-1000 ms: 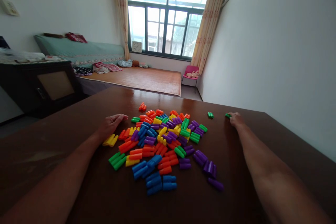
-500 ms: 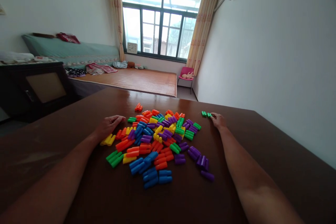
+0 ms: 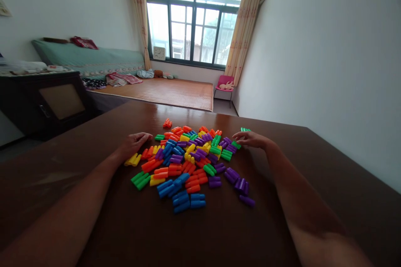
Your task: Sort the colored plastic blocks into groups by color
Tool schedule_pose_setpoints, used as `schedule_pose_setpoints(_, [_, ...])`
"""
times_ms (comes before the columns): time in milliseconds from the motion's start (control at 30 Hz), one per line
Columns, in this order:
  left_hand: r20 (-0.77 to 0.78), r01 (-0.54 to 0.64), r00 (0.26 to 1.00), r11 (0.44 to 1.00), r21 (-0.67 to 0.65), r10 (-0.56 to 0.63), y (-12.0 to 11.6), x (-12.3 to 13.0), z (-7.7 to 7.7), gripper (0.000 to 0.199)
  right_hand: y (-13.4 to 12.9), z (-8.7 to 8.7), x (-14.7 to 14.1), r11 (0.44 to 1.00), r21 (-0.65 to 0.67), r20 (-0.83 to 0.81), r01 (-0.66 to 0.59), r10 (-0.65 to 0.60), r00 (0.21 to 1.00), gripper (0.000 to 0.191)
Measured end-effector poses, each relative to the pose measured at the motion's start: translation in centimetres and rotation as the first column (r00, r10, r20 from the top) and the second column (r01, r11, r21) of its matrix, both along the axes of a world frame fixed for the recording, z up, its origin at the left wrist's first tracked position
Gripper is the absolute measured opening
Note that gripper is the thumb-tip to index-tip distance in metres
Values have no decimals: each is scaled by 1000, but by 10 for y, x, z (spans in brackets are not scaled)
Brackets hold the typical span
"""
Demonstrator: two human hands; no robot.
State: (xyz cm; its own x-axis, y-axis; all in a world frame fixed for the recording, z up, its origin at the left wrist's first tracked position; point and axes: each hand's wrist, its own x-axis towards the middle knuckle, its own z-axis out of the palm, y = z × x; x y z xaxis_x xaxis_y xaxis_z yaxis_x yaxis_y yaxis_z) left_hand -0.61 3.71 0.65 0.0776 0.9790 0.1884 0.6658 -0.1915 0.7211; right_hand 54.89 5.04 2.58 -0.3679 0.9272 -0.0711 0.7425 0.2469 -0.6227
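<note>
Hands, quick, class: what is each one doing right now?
Left hand: open, palm down at the left edge of the blocks, holding nothing.
Right hand: open, fingers out by a green block, holding nothing.

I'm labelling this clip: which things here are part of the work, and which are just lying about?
In the work:
left hand
right hand
coloured blocks
green block
table

Lying about:
bed
clock
pink chair
cabinet
</note>
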Motion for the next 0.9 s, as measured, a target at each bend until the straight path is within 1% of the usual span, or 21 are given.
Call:
schedule_pose_setpoints(67, [-18, -17, 1000, 1000, 2, 18, -2, 1, 2, 67, -2, 3, -8, 999, -40, 8, -36, 37, 999, 42])
schedule_pose_setpoints(133, [-28, -23, 999, 1000, -4, 22, -3, 2, 3, 67, -4, 3, -11, 998, -55, 28, -5, 6, 1000, 38])
schedule_pose_setpoints(200, [-23, -13, 1000, 1000, -10, 13, -3, 2, 4, 67, -5, 3, -6, 993, -102, 28, 61, -59, 998, 38])
schedule_pose_setpoints(267, [-16, 2, 1000, 1000, -12, -3, -2, 2, 3, 68, -7, 2, 7, 972, -166, 11, 167, -168, 986, 39])
schedule_pose_setpoints(333, [-11, 7, 1000, 1000, -5, -7, -1, 1, 3, 68, -10, 0, 25, 925, -194, 12, 326, -330, 944, 39])
schedule_pose_setpoints(400, [-5, 12, 1000, 1000, -4, -12, 0, 0, 2, 68, -13, -2, 45, 844, -174, 51, 507, -506, 861, 38])
schedule_pose_setpoints(433, [-2, 13, 1000, 1000, -6, -13, 0, 0, 2, 68, -15, -3, 54, 801, -155, 75, 578, -573, 816, 38])
schedule_pose_setpoints(500, [0, 11, 1000, 1000, -9, -11, 0, -1, 2, 67, -19, -4, 70, 736, -110, 107, 669, -660, 744, 39])
schedule_pose_setpoints(533, [-1, 12, 1000, 1000, -6, -12, 0, -1, 2, 66, -21, -4, 75, 721, -86, 97, 687, -680, 726, 40])
schedule_pose_setpoints(567, [-3, 14, 1000, 1000, -1, -14, 0, -1, 1, 65, -24, -4, 79, 726, -66, 65, 685, -682, 729, 40])
schedule_pose_setpoints(600, [-5, 16, 1000, 1000, 2, -16, 0, -2, 1, 65, -27, -3, 81, 748, -57, 20, 661, -661, 750, 41])
schedule_pose_setpoints(633, [-8, 22, 1000, 1000, 4, -22, 0, -2, 1, 64, -30, -2, 83, 788, -66, -28, 613, -615, 788, 42])
schedule_pose_setpoints(700, [-14, 28, 1000, 1000, 12, -28, 0, -2, 1, 65, -37, -1, 85, 878, -137, -107, 459, -474, 874, 50])
schedule_pose_setpoints(733, [-18, 27, 999, 1000, 14, -27, 0, -2, 1, 65, -39, -1, 87, 905, -183, -132, 385, -410, 902, 55])
schedule_pose_setpoints(767, [-20, 25, 999, 1000, 12, -25, 0, -1, 1, 66, -41, -2, 88, 917, -221, -153, 331, -368, 917, 58])
schedule_pose_setpoints(800, [-22, 21, 1000, 1000, 8, -20, 0, -1, 1, 66, -41, -4, 90, 921, -244, -171, 302, -348, 922, 60])
schedule_pose_setpoints(833, [-22, 17, 1000, 1000, 2, -17, 1, -1, 1, 67, -40, -6, 91, 920, -245, -182, 307, -354, 917, 60])
schedule_pose_setpoints(867, [-20, 14, 1000, 1000, -6, -14, 1, -1, 2, 68, -38, -9, 92, 909, -225, -176, 351, -392, 903, 57])
schedule_pose_setpoints(900, [-17, 12, 1000, 1000, -13, -12, 1, -1, 2, 68, -35, -12, 91, 884, -182, -145, 430, -457, 878, 53])
